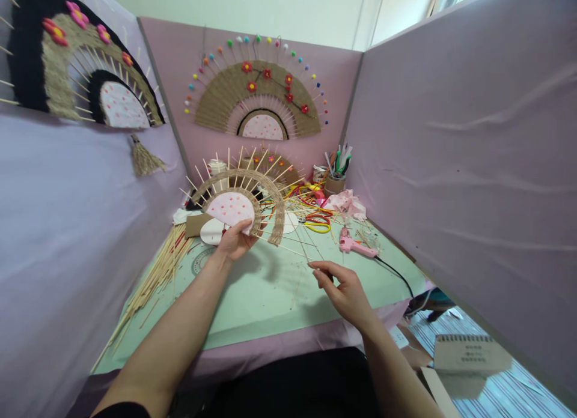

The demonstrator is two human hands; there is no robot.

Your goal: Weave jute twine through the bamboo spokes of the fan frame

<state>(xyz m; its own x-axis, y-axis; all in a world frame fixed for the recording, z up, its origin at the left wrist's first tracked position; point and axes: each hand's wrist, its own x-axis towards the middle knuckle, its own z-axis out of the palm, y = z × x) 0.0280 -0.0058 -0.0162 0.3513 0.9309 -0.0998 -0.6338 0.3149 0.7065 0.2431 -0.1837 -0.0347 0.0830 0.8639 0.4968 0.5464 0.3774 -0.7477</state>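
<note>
My left hand [238, 239] grips the lower edge of a half-round fan made of sticks, thumb on its pink dotted centre [232, 209]. A woven twine band [278, 217] arcs over the fan's pale sticks, whose tips stick out beyond it. To the right of the fan, my right hand [340, 284] is closed in a pinch, with a thin strand of twine [303, 247] running up from its fingertips. One fan stick [293, 250] reaches almost to these fingers. Beneath the fan, white ovals [211, 232] and a clear protractor [202, 262] lie on the table.
A pink glue gun [356, 245] with a black cord lies at the right. Behind are scissors [319, 221], crumpled pink cloth [346, 203] and a tool pot [335, 182]. Loose sticks [157, 268] cover the table's left edge. Finished fans [270, 87] hang on the cloth-covered partitions.
</note>
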